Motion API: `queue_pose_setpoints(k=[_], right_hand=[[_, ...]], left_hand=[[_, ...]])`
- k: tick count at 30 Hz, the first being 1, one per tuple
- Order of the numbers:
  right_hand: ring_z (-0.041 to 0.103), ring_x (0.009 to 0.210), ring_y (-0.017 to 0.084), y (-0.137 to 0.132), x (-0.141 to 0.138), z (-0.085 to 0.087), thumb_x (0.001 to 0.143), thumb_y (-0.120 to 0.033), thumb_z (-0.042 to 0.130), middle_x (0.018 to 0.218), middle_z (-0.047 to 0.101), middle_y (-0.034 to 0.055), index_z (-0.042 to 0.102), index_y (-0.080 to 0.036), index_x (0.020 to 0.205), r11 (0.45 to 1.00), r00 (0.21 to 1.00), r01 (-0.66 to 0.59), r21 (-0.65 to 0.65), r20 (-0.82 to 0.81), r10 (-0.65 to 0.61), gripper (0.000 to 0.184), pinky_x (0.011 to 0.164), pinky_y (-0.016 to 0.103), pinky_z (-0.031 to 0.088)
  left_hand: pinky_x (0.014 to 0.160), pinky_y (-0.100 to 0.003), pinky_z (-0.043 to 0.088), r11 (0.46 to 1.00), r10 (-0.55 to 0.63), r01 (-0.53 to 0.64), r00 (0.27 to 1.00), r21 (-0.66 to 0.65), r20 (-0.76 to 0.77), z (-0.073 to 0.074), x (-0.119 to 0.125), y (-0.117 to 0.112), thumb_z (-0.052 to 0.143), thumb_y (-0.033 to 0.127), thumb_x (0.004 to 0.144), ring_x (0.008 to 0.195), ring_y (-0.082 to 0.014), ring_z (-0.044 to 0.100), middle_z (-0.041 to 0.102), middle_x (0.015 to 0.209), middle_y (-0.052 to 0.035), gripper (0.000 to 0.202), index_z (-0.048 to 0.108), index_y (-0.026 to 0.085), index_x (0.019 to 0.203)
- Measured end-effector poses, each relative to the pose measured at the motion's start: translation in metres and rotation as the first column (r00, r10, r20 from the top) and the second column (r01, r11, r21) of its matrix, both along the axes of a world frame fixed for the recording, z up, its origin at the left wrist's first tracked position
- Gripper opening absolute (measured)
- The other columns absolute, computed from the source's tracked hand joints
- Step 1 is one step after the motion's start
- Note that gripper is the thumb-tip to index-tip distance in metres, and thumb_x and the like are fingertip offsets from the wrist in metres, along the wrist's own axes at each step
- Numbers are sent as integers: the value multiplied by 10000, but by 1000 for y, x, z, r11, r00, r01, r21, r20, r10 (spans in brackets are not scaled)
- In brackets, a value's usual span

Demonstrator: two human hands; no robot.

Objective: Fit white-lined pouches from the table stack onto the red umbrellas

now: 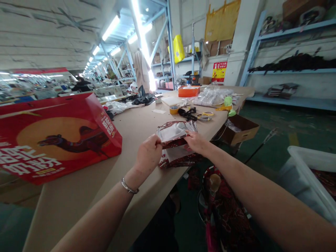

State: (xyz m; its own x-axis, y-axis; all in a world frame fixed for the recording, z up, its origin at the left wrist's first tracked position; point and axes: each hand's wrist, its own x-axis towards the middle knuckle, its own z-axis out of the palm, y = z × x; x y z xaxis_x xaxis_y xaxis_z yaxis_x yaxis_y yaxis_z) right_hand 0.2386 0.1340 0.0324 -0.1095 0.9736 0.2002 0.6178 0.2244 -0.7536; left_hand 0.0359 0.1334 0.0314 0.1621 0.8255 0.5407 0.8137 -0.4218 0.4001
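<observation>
Fabric piece point(176, 139) pinched btwn left hand point(148, 154) & right hand point(196, 141) over table point(131, 122).

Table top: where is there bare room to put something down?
Bare table lies between the red box and the cloth pieces that the left hand and right hand pinch, and on toward the tape roll. The far end is crowded: orange tray, plastic bags.

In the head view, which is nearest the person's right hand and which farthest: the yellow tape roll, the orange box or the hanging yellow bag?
1. Yellow tape roll, on the table just beyond the right hand.
2. Orange box, farther back on the table.
3. Hanging yellow bag, high on the blue frame behind.
</observation>
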Motion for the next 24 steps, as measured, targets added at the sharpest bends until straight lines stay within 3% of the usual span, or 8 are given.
queue_pose_setpoints(k=[3,7,13,16,18,20,22,24], right_hand=[[636,585,139,3,-5,-15,908,-352,318,925,684,20,540,-270,1247,995,969,-28,-93,-248,4,414,578,278,519],[653,877,182,-11,-8,-19,827,-145,397,1028,689,53,584,-209,1195,987,997,-33,155,-70,44,418,844,324,495],[570,1037,193,-74,-12,-6,753,-48,435,1106,642,94,594,-165,1162,927,973,-227,299,105,205,454,938,325,424],[581,891,171,-113,-8,-12,752,-78,487,943,655,44,651,-200,987,962,962,-177,208,-168,214,311,818,294,455],[586,761,148,-138,-6,-25,776,-165,539,798,651,12,651,-197,837,992,811,-123,10,-575,107,132,726,265,467],[587,663,129,-161,-5,-43,800,-287,564,710,639,-9,632,-196,780,958,458,-189,-215,-882,-107,116,675,257,476],[607,637,131,-183,-4,-61,816,-359,546,712,657,-3,637,-193,802,872,154,-325,-368,-930,-335,189,681,276,494],[623,623,144,-203,1,-73,820,-396,533,696,673,19,654,-173,799,778,65,-444,-445,-881,-468,254,682,290,505]], left_hand=[[566,-248,392,998,36,-46,985,52,169,12,-1,0,484,142,744,584,-131,534,565,633,24,87,550,195,723],[472,-209,424,993,-60,5,883,119,465,23,6,-27,526,177,764,539,-100,547,585,705,28,78,571,195,826],[465,-190,505,941,-115,337,223,34,968,34,18,-98,693,240,683,624,-112,610,604,719,45,166,570,229,793],[418,-175,480,861,116,482,123,-162,986,21,14,-127,760,280,623,549,-105,586,611,664,35,215,596,222,750],[366,-158,423,758,227,569,228,-319,947,0,15,-143,760,315,630,463,-85,526,575,580,33,196,618,206,710],[330,-145,356,565,268,680,384,-468,883,-23,20,-157,753,322,644,390,-57,437,506,487,36,207,613,173,616],[320,-150,326,343,293,774,450,-533,843,-41,30,-166,739,321,659,365,-44,383,460,458,38,260,575,155,546],[326,-171,338,221,374,832,409,-509,832,-49,41,-167,720,322,665,375,-59,404,472,485,33,254,554,161,560]])
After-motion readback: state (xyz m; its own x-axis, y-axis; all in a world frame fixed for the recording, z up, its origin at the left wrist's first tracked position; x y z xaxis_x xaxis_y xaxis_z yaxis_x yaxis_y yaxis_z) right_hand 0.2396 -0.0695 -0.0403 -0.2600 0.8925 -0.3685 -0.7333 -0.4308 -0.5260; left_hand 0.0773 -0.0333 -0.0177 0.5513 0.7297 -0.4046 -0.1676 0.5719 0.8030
